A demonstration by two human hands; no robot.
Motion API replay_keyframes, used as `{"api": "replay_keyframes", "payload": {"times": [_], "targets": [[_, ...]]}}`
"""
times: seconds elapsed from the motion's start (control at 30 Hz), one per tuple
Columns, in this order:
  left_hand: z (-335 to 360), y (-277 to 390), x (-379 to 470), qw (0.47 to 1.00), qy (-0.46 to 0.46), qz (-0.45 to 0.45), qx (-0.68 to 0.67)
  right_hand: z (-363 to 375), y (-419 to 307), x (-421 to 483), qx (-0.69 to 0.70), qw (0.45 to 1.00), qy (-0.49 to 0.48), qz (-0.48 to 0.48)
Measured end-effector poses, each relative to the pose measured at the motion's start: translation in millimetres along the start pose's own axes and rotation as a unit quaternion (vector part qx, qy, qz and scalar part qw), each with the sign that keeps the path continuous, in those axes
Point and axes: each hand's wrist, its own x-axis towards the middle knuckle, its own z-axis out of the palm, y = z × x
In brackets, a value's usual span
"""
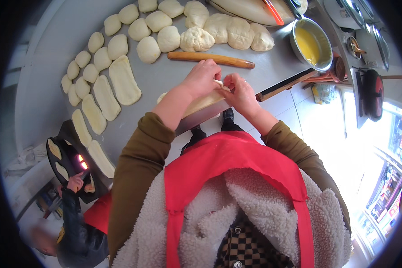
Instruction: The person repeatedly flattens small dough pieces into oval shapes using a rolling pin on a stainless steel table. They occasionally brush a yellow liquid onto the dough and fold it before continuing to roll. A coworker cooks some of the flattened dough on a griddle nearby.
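Both my hands meet at the front edge of the metal worktop (134, 124). My left hand (204, 76) and my right hand (239, 92) pinch the far end of a long flat strip of dough (202, 103) between their fingers. The strip's near part lies along the edge, partly hidden by my left forearm. Just beyond my hands rests a wooden rolling pin (211, 60). Behind it are larger dough lumps (197, 39). Rounded dough pieces (148, 49) sit in rows to the left, with several flattened oblong pieces (124, 80) nearer me.
A metal bowl of yellow liquid (306, 45) stands at the right corner. An orange-handled tool (273, 12) lies behind. At lower left, a co-worker's hand (75, 182) is over a dark griddle (58, 160) with flatbreads, beside a glowing opening. Pots (346, 13) line the right side.
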Motion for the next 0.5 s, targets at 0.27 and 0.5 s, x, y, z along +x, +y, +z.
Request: {"api": "replay_keyframes", "payload": {"times": [0.27, 0.5], "targets": [[-13.3, -1.4, 30.7, 0.971, -0.103, -0.08, -0.202, -26.0, -14.2, 4.6, -0.106, 0.979, -0.157, 0.08], [-4.0, -13.8, -29.5, 0.964, 0.16, -0.009, -0.21, -23.6, -13.4, 14.2, -0.1, 0.992, -0.083, -0.002]]}}
